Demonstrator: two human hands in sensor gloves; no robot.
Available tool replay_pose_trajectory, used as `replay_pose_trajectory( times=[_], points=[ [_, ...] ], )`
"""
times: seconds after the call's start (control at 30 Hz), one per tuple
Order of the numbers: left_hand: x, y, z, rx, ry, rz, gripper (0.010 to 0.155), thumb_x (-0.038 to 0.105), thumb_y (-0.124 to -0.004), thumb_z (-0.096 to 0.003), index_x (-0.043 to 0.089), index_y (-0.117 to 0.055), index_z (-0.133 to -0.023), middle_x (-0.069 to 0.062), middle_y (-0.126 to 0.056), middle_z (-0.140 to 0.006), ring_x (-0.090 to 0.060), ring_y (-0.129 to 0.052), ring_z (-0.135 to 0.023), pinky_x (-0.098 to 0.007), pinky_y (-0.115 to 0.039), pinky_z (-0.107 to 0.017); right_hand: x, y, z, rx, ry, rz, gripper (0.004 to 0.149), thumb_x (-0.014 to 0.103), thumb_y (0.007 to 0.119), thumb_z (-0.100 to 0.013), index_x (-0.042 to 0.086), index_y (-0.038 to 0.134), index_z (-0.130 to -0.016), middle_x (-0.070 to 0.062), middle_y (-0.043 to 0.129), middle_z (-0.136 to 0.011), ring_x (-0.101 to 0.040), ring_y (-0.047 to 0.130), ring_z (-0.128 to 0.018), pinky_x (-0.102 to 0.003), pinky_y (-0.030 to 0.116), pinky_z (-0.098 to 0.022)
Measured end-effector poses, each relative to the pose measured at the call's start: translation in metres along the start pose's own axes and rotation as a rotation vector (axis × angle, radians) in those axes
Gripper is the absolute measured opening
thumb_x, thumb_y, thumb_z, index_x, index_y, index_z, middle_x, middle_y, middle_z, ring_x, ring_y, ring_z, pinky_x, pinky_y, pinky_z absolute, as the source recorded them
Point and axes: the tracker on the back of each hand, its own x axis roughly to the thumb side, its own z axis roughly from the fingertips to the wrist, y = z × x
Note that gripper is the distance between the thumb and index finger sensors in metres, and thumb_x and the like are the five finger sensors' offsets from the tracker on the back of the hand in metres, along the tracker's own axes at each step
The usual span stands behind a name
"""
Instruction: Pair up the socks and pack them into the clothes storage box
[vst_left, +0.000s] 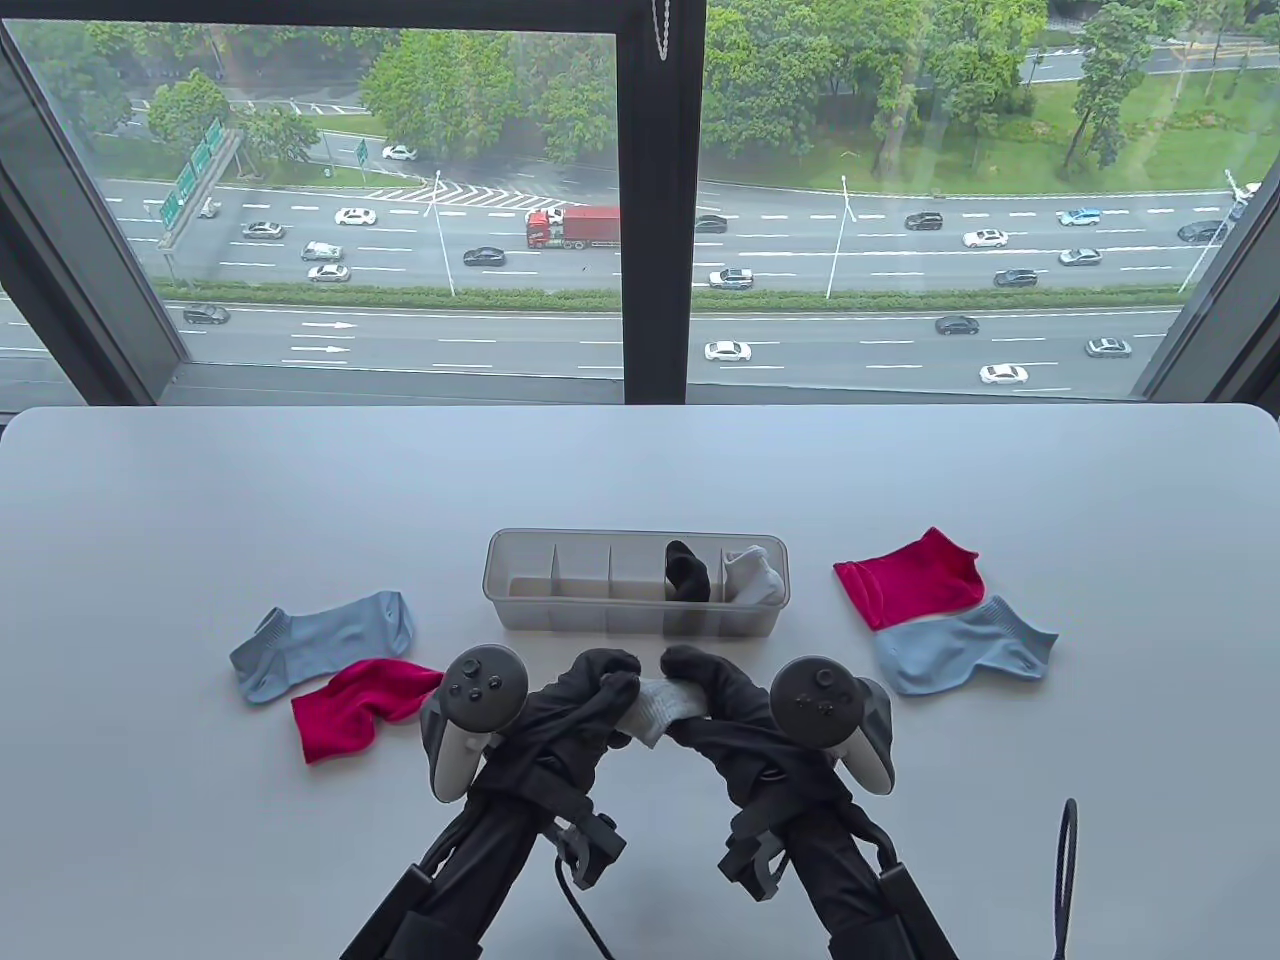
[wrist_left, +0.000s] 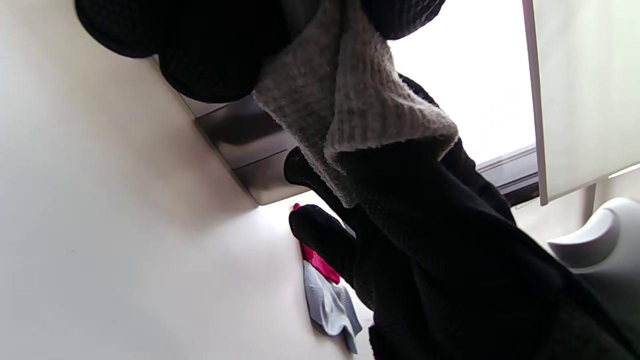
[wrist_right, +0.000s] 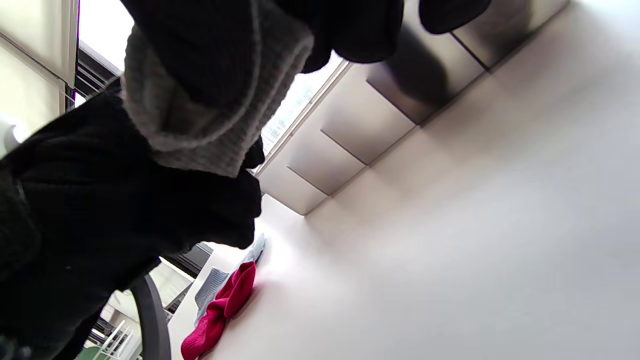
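Both gloved hands, left hand (vst_left: 590, 690) and right hand (vst_left: 715, 690), pinch a light grey knitted sock (vst_left: 660, 708) at six o'clock from the translucent divided plastic storage box (vst_left: 520, 600); apparently mid-fold, it next needs tucking into a free compartment.

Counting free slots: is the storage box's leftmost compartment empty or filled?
Empty. In the table view the leftmost compartment of the storage box shows only bare floor; the black sock and white sock fill the two rightmost.
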Motion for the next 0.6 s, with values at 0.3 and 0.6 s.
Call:
replay_pose_trajectory(
  times=[0.3, 0.6],
  points=[
    [0.023, 0.001, 0.012, 0.150, -0.147, -0.222, 0.062, 0.039, -0.065, -0.0592, 0.017, -0.039, -0.111, -0.024, -0.050, -0.113, -0.047, -0.068, -0.093, -0.065, -0.062, -0.066, -0.001, 0.001, -0.002, -0.011, 0.038, 0.011, 0.061, 0.037, 0.072, -0.060, 0.007, 0.053, -0.109, -0.017, 0.079, -0.093, -0.031, 0.086, -0.078, -0.059, 0.065, -0.069],
    [0.033, -0.015, 0.011, 0.078, -0.173, -0.424, 0.048, 0.038, -0.080, -0.0522, 0.010, -0.077, -0.091, -0.020, -0.087, -0.083, -0.037, -0.095, -0.064, -0.055, -0.082, -0.049, -0.002, 0.002, 0.002, -0.052, 0.052, 0.053, 0.060, 0.040, 0.073, -0.060, 0.004, 0.057, -0.105, -0.014, 0.084, -0.085, -0.025, 0.091, -0.069, -0.054, 0.069, -0.068]
  ],
)
